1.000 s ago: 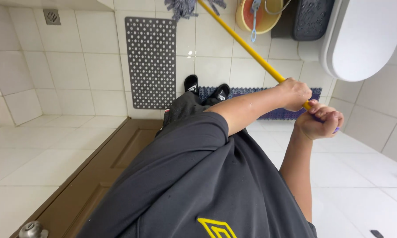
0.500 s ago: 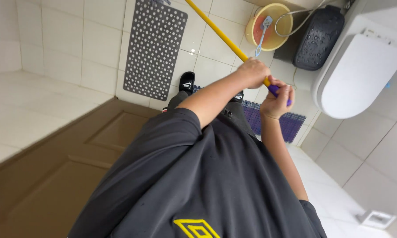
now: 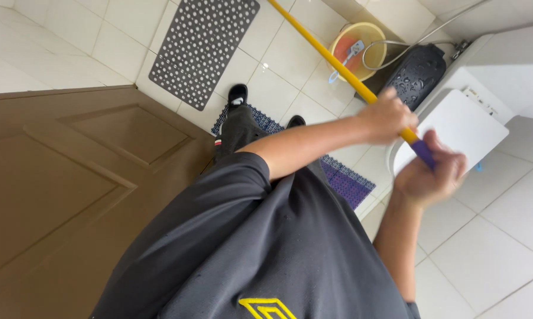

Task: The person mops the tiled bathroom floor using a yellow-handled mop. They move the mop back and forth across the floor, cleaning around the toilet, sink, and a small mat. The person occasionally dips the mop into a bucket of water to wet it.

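A long yellow mop handle [image 3: 331,56] with a purple end grip [image 3: 423,152] runs from the top centre down to the right. My left hand [image 3: 387,115] is wrapped around the yellow part, just above the purple grip. My right hand [image 3: 432,174] holds the purple end, its fingers curled and slightly blurred. The mop head is out of view past the top edge. Both arms reach out over my dark grey shirt, above a white tiled floor [image 3: 491,248].
A brown door [image 3: 71,177] fills the left. A grey perforated mat [image 3: 204,50] lies on the tiles, and a purple mat [image 3: 343,174] under my black shoes [image 3: 238,93]. A yellow basin [image 3: 370,44], a dark grey mat [image 3: 420,74] and a white toilet [image 3: 461,127] stand at the right.
The view has swung left and tilted, so the door now fills more of the left. My hands and the handle have shifted to the right, over the toilet lid.
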